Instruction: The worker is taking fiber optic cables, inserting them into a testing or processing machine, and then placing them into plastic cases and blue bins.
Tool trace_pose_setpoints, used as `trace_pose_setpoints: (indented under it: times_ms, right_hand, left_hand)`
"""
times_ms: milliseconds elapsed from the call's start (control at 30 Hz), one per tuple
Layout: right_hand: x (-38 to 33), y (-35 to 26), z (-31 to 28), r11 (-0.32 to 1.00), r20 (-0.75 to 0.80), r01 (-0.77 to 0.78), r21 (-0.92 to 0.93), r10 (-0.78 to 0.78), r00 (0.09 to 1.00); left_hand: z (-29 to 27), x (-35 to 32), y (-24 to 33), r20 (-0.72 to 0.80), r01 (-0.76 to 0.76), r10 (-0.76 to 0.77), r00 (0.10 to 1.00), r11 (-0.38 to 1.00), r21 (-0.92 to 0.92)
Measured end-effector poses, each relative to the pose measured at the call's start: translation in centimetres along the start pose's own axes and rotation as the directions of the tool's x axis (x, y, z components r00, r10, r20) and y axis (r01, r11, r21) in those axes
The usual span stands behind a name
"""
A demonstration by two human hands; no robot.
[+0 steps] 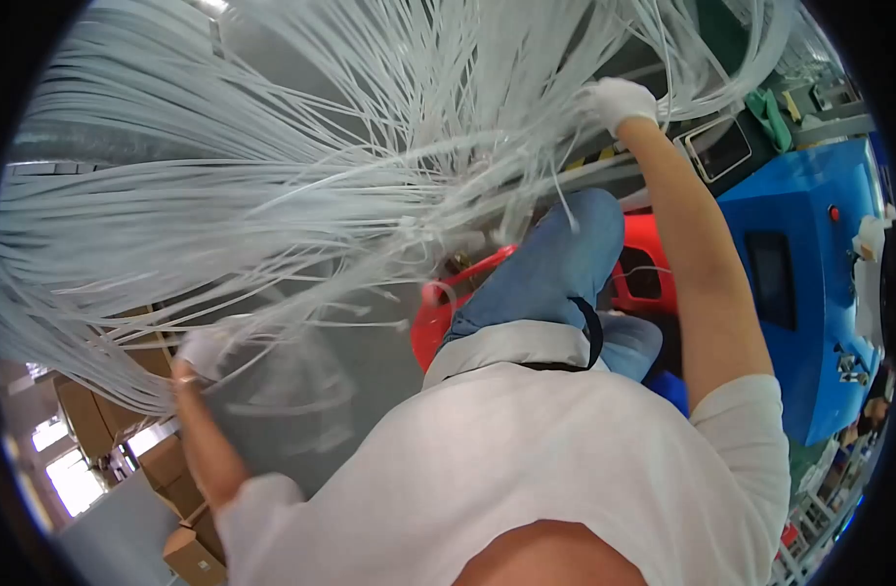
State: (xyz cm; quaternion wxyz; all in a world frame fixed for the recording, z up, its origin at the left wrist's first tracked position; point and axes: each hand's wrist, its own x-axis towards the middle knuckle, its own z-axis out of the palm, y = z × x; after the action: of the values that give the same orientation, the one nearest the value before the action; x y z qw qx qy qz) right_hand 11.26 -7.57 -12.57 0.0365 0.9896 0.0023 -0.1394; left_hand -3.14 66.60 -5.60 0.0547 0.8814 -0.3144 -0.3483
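A great sheaf of thin white plastic strips (301, 186) fans across the air in front of me, above my knee, nothing under it but my grip. My gloved right hand (619, 100) is up in the strands near the top edge, fingers seemingly closed on a bunch; my left hand (202, 352), blurred, is buried in the lower fringe, and I cannot tell its grip. Loose ends could snag, tangle or slip free. The red stool (448, 303) beneath my jeans (550, 269), the blue machine (799, 283) and cardboard boxes (125, 420) show only in part.
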Motion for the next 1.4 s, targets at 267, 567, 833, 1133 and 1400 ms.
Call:
trace_pose_setpoints:
  times_ms: [267, 567, 833, 1133, 1400]
  right_hand:
    - [-6.4, -15.9, 2.2, 0.916, -0.006, 0.398, 0.042, -0.398, 0.917]
    - [-7.3, -13.0, 0.1, 0.930, -0.256, 0.366, 0.025, -0.348, 0.902]
    - [-19.3, -15.6, 0.3, 0.801, -0.285, 0.591, 0.094, -0.547, 0.787]
    - [-21.8, -15.1, -2.0, 0.797, -0.281, 0.595, 0.105, -0.550, 0.787]
    - [-20.8, -14.5, -4.5, 0.666, 0.003, 0.534, 0.522, -0.627, 0.779]
  left_hand:
    - [11.0, 12.6, 7.2, -0.295, 0.362, -0.282, 0.913, 0.894, 0.265]
    - [3.2, 0.5, -2.6, -0.115, 0.836, -0.946, 0.304, 0.207, 0.508]
    - [3.7, 21.9, 23.1, 0.114, -0.019, 0.061, 0.992, 0.940, -0.340]
    - [-7.3, 31.3, 19.4, -0.530, 0.376, -0.176, 0.830, 0.877, 0.298]
    - [4.9, 37.6, 25.1, 0.259, 0.155, -0.257, 0.931, 0.921, 0.356]
